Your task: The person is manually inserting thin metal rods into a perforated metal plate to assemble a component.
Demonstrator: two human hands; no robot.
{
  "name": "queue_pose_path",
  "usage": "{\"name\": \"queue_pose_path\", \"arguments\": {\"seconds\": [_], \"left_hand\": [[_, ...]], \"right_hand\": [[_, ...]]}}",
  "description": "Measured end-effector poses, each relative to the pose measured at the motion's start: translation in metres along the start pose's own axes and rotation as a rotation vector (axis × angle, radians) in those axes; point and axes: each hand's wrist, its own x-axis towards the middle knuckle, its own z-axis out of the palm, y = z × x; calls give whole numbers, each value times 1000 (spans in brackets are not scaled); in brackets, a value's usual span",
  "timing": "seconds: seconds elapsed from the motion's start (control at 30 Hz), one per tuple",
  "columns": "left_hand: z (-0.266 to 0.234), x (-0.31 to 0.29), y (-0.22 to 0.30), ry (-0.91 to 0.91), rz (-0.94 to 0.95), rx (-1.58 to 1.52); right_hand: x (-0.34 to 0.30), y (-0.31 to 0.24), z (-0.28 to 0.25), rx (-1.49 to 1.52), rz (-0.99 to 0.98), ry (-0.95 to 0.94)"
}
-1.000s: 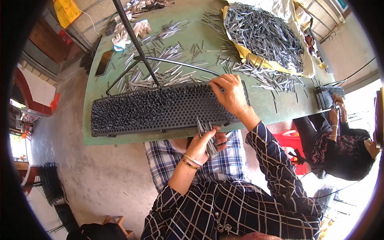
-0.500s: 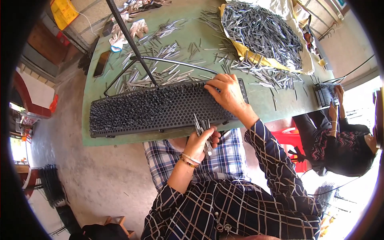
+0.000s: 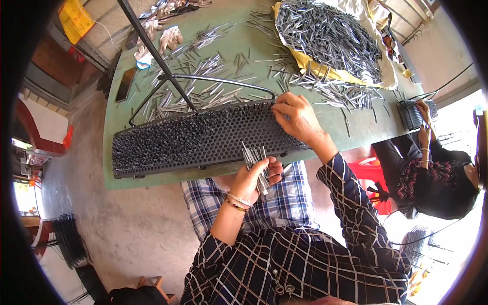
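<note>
A long black perforated panel [image 3: 234, 140] lies along the near edge of the green table. Many thin dark pins stand in its holes over the left part and along the far edge, while bare holes show in the middle. My left hand [image 3: 258, 175] is closed round a bundle of thin grey metal pins [image 3: 254, 157], just off the panel's near edge. Over the panel's right end, my right hand [image 3: 299, 119] has its fingers pinched together near the far edge. Whatever is between those fingertips is hidden.
A black metal frame [image 3: 157, 58] rises from behind the panel. Loose pins [image 3: 203, 66] lie scattered on the green table [image 3: 244, 28], beside a phone [image 3: 125, 85] and gloves [image 3: 170, 38]. A sack heaped with pins [image 3: 330, 40] stands far right. Another person [image 3: 432, 178] works at the right.
My right hand has shifted a little to the right along the panel's far edge. My left hand still holds the pins, its fingers slightly shifted. The view has moved slightly.
</note>
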Motion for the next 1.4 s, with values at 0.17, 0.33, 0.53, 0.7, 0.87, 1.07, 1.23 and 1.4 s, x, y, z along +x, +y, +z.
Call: {"name": "queue_pose_path", "arguments": {"seconds": [0.17,0.33,0.53,0.7,0.87,1.07,1.23,1.4], "left_hand": [[3,1,2,-21,-13,-6],[8,2,2,-67,59,48],[9,-1,-3,2,105,55],[8,-1,-5,48,141,110],[7,1,-5,45,138,137],[1,0,7,15,184,242],[4,-6,4,48,207,392],[5,-5,-4,86,268,351]], "right_hand": [[2,-18,-3,209,75,66],[-9,-44,-15,793,443,-407],[-19,-45,-11,914,611,-413],[-23,-40,-11,942,628,-355],[-25,-38,-11,900,689,-421],[-27,-37,-9,940,688,-392],[-30,-46,-7,906,696,-305],[-36,-48,-10,903,702,-335]]}}
